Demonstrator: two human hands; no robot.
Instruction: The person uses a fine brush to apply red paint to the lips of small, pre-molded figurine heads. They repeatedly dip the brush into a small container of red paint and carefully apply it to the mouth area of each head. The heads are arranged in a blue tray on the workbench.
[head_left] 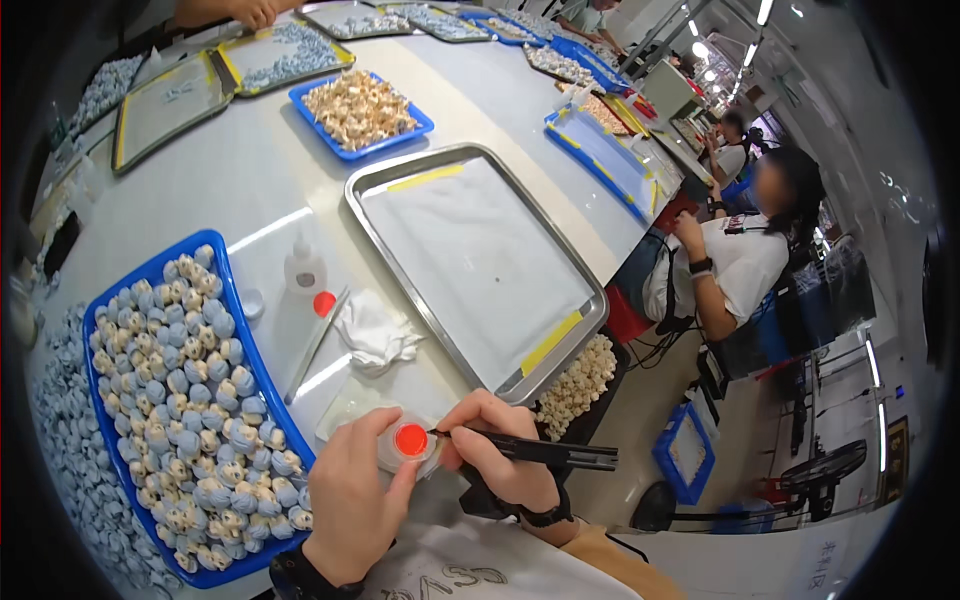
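My left hand [350, 495] grips a small round clear pot [411, 440] with bright orange-red contents, its thumb and fingers around the sides. In my right hand [505, 465] is a slim black tool [565, 453], pinched between thumb and fingers. The tool's thin tip points at the pot's right rim; whether it touches I cannot tell. To the left stands a blue tray [222, 275] full of small pale-blue and cream pieces [185, 400]. Beyond my hands lie a crumpled white tissue [378, 332], white tweezers [318, 345] and a clear squeeze bottle [304, 268] with a red cap [324, 304].
A metal tray [480, 270] lined with white sheet and yellow tape lies ahead. Cream pieces [580, 385] fill a dark tray at the table's right edge. A blue tray [362, 112] of cream pieces is farther off. Seated at the right is another person [735, 255].
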